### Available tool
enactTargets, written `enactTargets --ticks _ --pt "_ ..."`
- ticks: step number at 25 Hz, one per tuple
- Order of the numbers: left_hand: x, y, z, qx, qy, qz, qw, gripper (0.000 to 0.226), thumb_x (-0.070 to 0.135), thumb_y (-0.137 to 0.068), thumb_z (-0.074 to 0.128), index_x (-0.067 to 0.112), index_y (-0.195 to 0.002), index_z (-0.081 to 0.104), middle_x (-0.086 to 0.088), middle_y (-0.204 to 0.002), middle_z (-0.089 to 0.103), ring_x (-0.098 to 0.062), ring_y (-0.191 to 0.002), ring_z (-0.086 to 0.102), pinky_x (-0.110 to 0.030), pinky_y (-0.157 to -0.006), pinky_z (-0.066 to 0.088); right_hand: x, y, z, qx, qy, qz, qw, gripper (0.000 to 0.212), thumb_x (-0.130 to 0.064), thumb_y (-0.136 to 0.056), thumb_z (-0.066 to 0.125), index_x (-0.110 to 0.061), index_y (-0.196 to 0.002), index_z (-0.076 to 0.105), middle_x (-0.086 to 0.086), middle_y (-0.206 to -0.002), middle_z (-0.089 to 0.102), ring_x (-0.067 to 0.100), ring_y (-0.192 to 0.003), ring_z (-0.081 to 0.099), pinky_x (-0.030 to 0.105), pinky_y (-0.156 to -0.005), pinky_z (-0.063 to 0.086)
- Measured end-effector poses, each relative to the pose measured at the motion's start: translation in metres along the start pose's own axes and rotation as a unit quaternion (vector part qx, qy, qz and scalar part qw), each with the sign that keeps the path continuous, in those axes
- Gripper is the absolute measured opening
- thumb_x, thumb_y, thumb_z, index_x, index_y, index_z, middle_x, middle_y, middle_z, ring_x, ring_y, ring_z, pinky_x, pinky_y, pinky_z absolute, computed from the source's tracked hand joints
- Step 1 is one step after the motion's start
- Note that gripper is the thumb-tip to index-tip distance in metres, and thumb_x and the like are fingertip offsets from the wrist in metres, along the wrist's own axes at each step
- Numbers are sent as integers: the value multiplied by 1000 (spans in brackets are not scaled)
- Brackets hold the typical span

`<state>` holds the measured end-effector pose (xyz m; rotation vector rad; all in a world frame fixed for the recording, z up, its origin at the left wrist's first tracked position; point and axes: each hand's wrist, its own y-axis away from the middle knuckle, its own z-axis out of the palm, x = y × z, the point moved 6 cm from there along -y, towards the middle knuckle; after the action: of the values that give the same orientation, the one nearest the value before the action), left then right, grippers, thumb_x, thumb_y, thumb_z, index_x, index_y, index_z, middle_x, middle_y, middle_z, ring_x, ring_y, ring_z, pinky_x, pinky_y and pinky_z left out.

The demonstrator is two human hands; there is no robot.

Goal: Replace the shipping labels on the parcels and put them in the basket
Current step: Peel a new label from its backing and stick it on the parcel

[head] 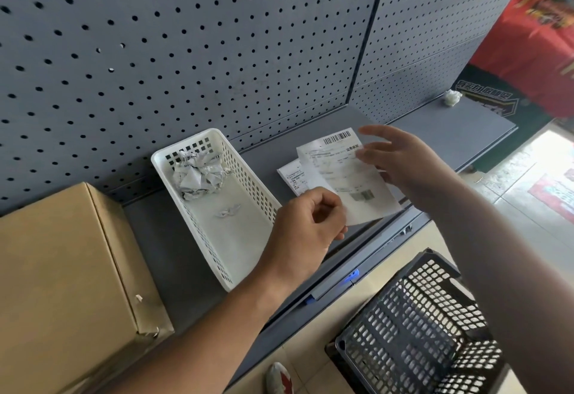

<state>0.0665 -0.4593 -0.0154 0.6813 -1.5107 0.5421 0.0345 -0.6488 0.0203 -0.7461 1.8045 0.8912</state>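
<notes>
A white shipping label (344,176) with a barcode lies over a small stack of labels (293,176) on the grey shelf (174,238). My left hand (306,223) pinches the near corner of that top label. My right hand (400,161) hovers over the label's right edge with its fingers spread. A brown cardboard parcel (62,285) sits at the left end of the shelf. A dark plastic basket (419,331) stands on the floor below the shelf, at the lower right.
A white plastic tray (248,176) on the shelf holds crumpled label paper (198,173). A grey pegboard wall (186,52) rises behind the shelf. A small white wad (451,97) lies at the far right end. A shoe (279,378) shows on the floor.
</notes>
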Motion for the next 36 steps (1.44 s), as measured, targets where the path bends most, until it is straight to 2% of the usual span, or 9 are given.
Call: enactTargets --ticks 2,6,9,13,16,20,26,31,36 --pt "-1 -2 -1 -7 1 -14 1000 10 16 -97 65 13 -90 72 -6 -82 76 -24 -84 74 -45 -85 62 -5 2 2 3 -5 -29 1000 41 -6 -94 63 -28 -129 60 5 -104 73 28 -86 74 48 -78 62" --pt "-1 -15 -14 25 138 -95 986 25 28 -104 56 10 -105 73 -8 -99 79 -22 -97 75 -38 -92 60 -2 11 2 -6 -38 -70 997 44 -5 -96 57 -35 -128 59 6 -103 71 31 -86 74 52 -72 61" --pt "9 -31 -31 76 184 -102 975 27 30 -106 53 13 -102 74 -5 -98 80 -18 -95 76 -31 -86 60 5 20 1 -19 -57 -83 995 47 -4 -97 56 -36 -131 56 6 -105 71 30 -89 74 51 -73 61" --pt "9 -41 -29 105 294 -173 934 25 32 -101 62 13 -88 72 -6 -84 79 -15 -77 75 -29 -73 60 12 29 1 -23 -24 -119 992 51 -4 -96 57 -39 -133 51 1 -101 70 26 -93 73 49 -73 61" --pt "4 -40 -19 97 326 -212 916 15 25 -98 65 13 -92 73 -4 -82 77 -13 -70 72 -25 -63 59 12 32 0 0 44 -169 985 46 -7 -96 58 -38 -130 52 -4 -100 66 19 -94 72 40 -73 62" --pt "1 -38 -17 114 337 -218 909 14 19 -97 65 13 -87 72 -4 -77 76 -11 -63 71 -24 -56 58 1 35 -6 104 158 -244 951 26 -16 -98 58 -32 -118 62 -11 -103 60 10 -91 67 21 -76 59" --pt "-1 -37 -16 113 349 -233 901 12 17 -96 63 12 -91 73 -5 -78 76 -13 -67 71 -26 -62 59 -11 38 -5 174 254 -324 895 17 -10 -95 64 -16 -109 72 -7 -103 63 13 -82 65 7 -75 50" --pt "-1 -37 -13 73 379 -272 881 16 25 -97 64 10 -96 69 -6 -76 73 -19 -75 69 -32 -75 59 -18 33 -5 163 255 -357 884 16 -10 -94 66 -15 -107 73 -2 -103 66 17 -84 68 11 -78 52" --pt "0 -37 -11 79 376 -284 878 11 18 -95 67 10 -89 70 -4 -71 72 -14 -64 68 -25 -60 58 -20 32 -2 200 319 -395 838 17 -20 -92 69 -19 -108 75 1 -108 62 16 -93 61 38 -73 57"
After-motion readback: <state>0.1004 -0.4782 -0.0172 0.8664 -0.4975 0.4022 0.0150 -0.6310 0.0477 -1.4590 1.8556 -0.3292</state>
